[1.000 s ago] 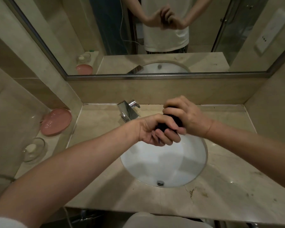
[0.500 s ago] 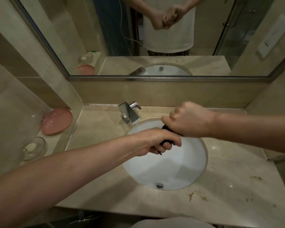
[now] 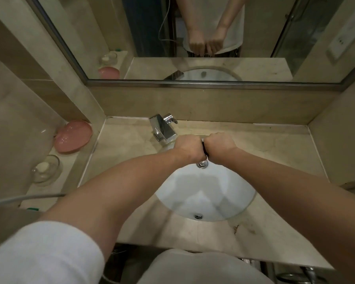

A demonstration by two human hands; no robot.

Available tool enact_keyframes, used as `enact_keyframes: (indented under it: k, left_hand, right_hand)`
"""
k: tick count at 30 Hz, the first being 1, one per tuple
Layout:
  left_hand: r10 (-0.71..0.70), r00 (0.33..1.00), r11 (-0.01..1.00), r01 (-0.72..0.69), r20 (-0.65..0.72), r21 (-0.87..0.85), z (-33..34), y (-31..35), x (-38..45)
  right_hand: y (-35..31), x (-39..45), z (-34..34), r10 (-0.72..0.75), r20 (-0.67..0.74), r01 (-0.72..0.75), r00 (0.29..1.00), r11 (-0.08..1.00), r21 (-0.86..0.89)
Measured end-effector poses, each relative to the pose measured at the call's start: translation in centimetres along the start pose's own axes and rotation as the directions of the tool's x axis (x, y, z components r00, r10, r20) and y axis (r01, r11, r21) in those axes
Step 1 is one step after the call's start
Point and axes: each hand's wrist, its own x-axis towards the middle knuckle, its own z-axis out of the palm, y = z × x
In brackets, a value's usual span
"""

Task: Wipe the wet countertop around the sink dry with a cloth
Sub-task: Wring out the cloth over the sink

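Note:
Both fists are pressed side by side over the back rim of the white sink. My left hand and my right hand each grip one end of a dark cloth, of which only a thin black strip shows between the knuckles. The rest of the cloth is hidden inside the fists. The beige stone countertop surrounds the basin, with stains near its front right. A chrome faucet stands just left of my hands.
A pink dish and a clear glass soap dish sit on the left ledge. A mirror spans the back wall. A hose crosses the lower left. The sink drain lies near the front.
My hands have come level side by side and moved back toward the faucet, twisting the dark cloth between them. The camera has tilted further down.

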Motion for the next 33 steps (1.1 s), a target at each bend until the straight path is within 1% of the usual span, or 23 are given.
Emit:
enact_keyframes:
  k: [2,5,7,9,11,13,15,17,18,19,20,21,22,23,24,25,26,28,29,30,31,32,33]
  left_hand:
    - [0.040,0.999,0.994,-0.040,-0.002,0.099,-0.1,0.2,0.2]
    - [0.110,0.994,0.977,-0.106,-0.008,0.183,-0.2,0.4,0.5]
    - [0.141,0.990,0.969,-0.135,-0.013,0.209,-0.2,0.6,0.7]
    - [0.145,0.989,0.966,-0.140,-0.011,0.215,-0.1,0.6,0.8]
    - [0.147,0.989,0.980,-0.145,-0.003,0.138,-0.3,0.4,0.8]
    - [0.160,0.987,0.986,-0.159,0.010,-0.039,-0.7,0.0,0.9]
    - [0.131,0.991,0.961,-0.120,0.028,-0.249,-1.3,-0.6,0.8]
    - [0.076,0.993,0.874,-0.023,0.091,-0.486,-2.2,-1.1,0.4]
    - [0.048,0.990,0.784,0.045,0.133,-0.619,-2.7,-1.3,0.1]
    - [0.026,0.983,0.657,0.120,0.181,-0.744,-3.3,-1.6,-0.4]
    - [0.026,0.970,0.499,0.197,0.242,-0.844,-3.8,-2.0,-0.9]
    - [0.068,0.946,0.329,0.277,0.316,-0.903,-4.5,-2.5,-1.5]
    - [0.163,0.908,0.171,0.360,0.387,-0.917,-5.0,-2.9,-2.0]
    - [0.291,0.851,0.052,0.443,0.438,-0.895,-5.5,-3.2,-2.7]
    - [0.425,0.778,-0.008,0.514,0.462,-0.858,-5.9,-3.2,-3.4]
    - [0.548,0.693,-0.006,0.564,0.469,-0.826,-6.0,-3.0,-4.1]
    - [0.657,0.595,0.040,0.586,0.463,-0.809,-5.9,-2.5,-4.9]
    - [0.839,0.370,0.124,0.584,0.399,-0.802,-5.5,-1.0,-6.2]
    - [0.896,0.280,0.131,0.573,0.343,-0.809,-5.4,-0.3,-6.8]
    - [0.932,0.219,0.121,0.558,0.287,-0.821,-5.4,0.2,-7.3]
    - [0.950,0.184,0.114,0.545,0.251,-0.830,-5.6,0.5,-7.7]
    - [0.953,0.169,0.127,0.531,0.252,-0.838,-5.9,0.6,-8.1]
    - [0.944,0.175,0.160,0.500,0.280,-0.851,-6.2,0.5,-8.4]
  right_hand:
    - [0.1,0.0,0.7,0.044,0.000,-0.043,0.999,0.992,0.116]
    - [0.4,-0.2,1.5,0.123,0.026,-0.125,0.992,0.956,0.264]
    - [0.6,-0.2,1.7,0.150,0.067,-0.164,0.986,0.933,0.320]
    - [0.8,-0.2,1.6,0.151,0.109,-0.179,0.983,0.925,0.335]
    - [0.9,-0.3,1.1,0.137,0.126,-0.171,0.982,0.931,0.321]
    - [1.1,-0.4,0.6,0.129,0.101,-0.155,0.986,0.937,0.312]
    - [1.4,-0.6,0.1,0.125,0.011,-0.122,0.992,0.945,0.304]
    - [1.9,-0.9,0.2,0.107,-0.115,-0.063,0.988,0.939,0.339]
    - [2.3,-1.3,0.4,0.079,-0.190,0.003,0.979,0.917,0.398]
    - [2.8,-1.9,0.7,0.045,-0.282,0.100,0.958,0.873,0.478]
    - [3.2,-2.7,1.2,0.014,-0.399,0.221,0.917,0.815,0.536]
    - [3.7,-3.6,1.7,-0.013,-0.528,0.340,0.849,0.779,0.527]
    - [4.1,-4.5,2.2,-0.037,-0.648,0.425,0.761,0.782,0.455]
    - [4.4,-5.2,2.8,-0.071,-0.745,0.476,0.663,0.808,0.347]
    - [4.6,-5.6,3.1,-0.118,-0.816,0.501,0.566,0.835,0.227]
    - [4.6,-5.7,3.2,-0.171,-0.861,0.521,0.479,0.845,0.122]
    - [4.5,-5.7,2.9,-0.222,-0.891,0.552,0.396,0.833,0.037]
    - [4.0,-5.8,1.0,-0.317,-0.914,0.655,0.252,0.752,-0.080]
    - [3.8,-6.1,-0.5,-0.356,-0.914,0.700,0.195,0.703,-0.125]
    - [3.8,-6.6,-2.0,-0.388,-0.909,0.725,0.153,0.669,-0.163]
    - [3.9,-7.1,-3.4,-0.416,-0.900,0.728,0.134,0.657,-0.195]
    - [4.0,-7.7,-4.6,-0.448,-0.884,0.714,0.132,0.662,-0.229]
    - [4.1,-8.1,-5.4,-0.491,-0.860,0.688,0.136,0.672,-0.275]
